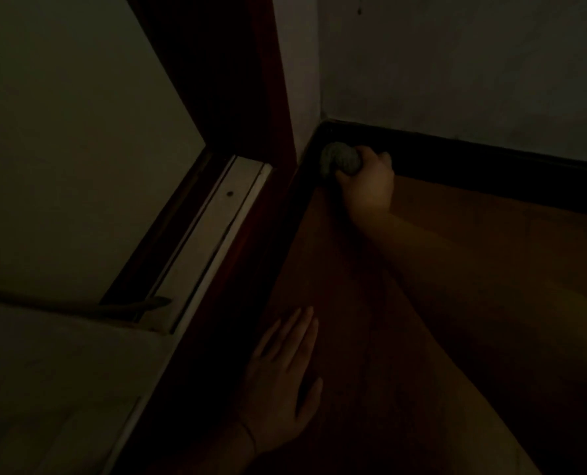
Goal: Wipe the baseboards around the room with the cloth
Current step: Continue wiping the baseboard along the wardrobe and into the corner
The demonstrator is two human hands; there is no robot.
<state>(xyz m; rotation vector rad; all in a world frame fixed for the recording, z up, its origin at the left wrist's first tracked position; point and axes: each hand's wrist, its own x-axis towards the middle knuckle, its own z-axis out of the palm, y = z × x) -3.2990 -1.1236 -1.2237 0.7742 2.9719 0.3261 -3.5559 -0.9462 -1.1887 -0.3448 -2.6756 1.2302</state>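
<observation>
The scene is very dim. A dark baseboard [490, 173] runs along the foot of the right wall into the room's corner. My right hand [367, 183] is shut on a bunched grey-green cloth [340, 161] and presses it against the baseboard right at the corner. My left hand [281, 378] lies flat on the brown wooden floor [370, 320] near the bottom, fingers spread, holding nothing.
A dark red door frame [268, 97] stands just left of the corner, with a pale threshold strip [216, 228] at its foot. Beyond it lies a lighter floor [62, 166]. A thin dark cable or strip [79, 305] crosses at the left.
</observation>
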